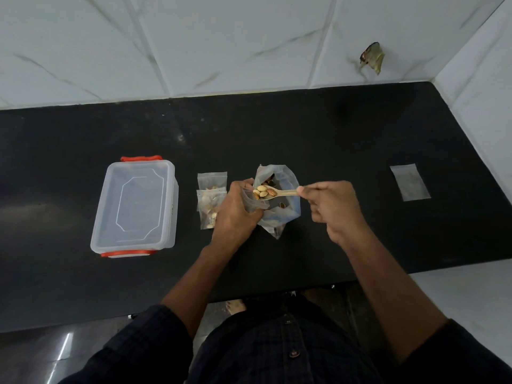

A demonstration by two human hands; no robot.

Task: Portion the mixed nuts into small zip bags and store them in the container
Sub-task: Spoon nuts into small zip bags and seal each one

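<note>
1. Here the right hand [331, 209] pinches a small spoon [274, 193] full of mixed nuts [263, 192].
2. The left hand [235, 210] grips an open small zip bag [253, 203] under the spoon.
3. The big nut bag [279, 200] sits behind on the black bench [332, 139].
4. Two filled zip bags [211, 199] lie beside the closed container [135, 206].
5. One empty zip bag [410, 182] lies far right.

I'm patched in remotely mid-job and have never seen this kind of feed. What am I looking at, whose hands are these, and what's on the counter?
There is no machine: one head-worn camera looks down at a person's bare hands over a black counter. The left hand holds a small zip bag open. The right hand pinches a spoon loaded with nuts, above the big nut bag. Left of them lie two filled small bags and a lidded clear container with red clips. An empty bag lies far right.
</note>
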